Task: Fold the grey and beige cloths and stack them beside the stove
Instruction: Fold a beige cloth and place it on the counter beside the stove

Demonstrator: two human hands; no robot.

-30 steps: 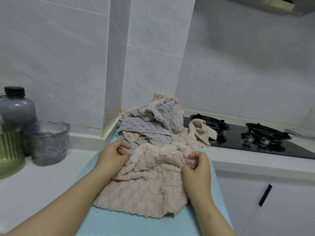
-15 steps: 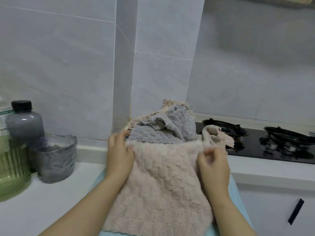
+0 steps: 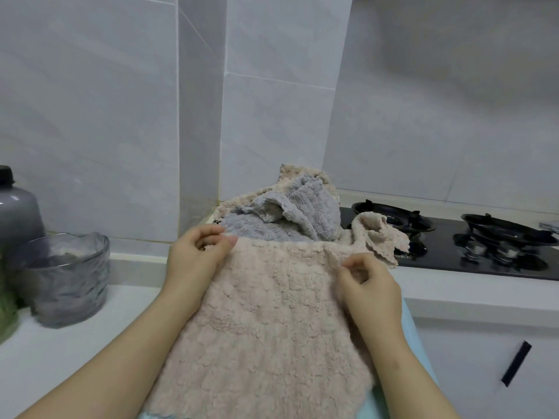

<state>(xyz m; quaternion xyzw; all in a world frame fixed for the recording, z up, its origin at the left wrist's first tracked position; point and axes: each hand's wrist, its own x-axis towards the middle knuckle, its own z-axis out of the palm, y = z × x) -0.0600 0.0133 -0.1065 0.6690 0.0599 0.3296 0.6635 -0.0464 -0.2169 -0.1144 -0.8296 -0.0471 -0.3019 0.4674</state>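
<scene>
White tiled wall (image 3: 90, 116) fills everything behind, with a corner pillar jutting out just left of the middle. Below it runs the white table (image 3: 60, 352), and to my right the black stove (image 3: 447, 255) is set into it, two burners side by side.

The beige cloth (image 3: 272, 328) I am working on is the biggest thing in front of me. It spreads from my hands down toward me and covers most of a pale blue mat (image 3: 414, 343), which shows only along the right side and at the bottom edge. My left grip (image 3: 193, 255) is closed on the cloth's upper left corner, thumb against fingertips. My right grip (image 3: 369, 285) is narrow too, pinching the top edge near the right corner, where the fabric bunches a little.

Right behind that top edge sits the heap of cloths waiting their turn, pushed against the pillar: a grey cloth (image 3: 302, 213) crumpled on top with beige showing around it. A second beige cloth (image 3: 381, 234) trails off the heap to the right and lies over the stove's left edge, in front of the near burner.

Off to my left on the table stand a ribbed glass bowl (image 3: 69, 276), a grey bottle (image 3: 15, 213) with a black cap behind it, and something green (image 3: 6, 309) cut off by the frame. A black cabinet handle (image 3: 515, 362) shows low on the right.
</scene>
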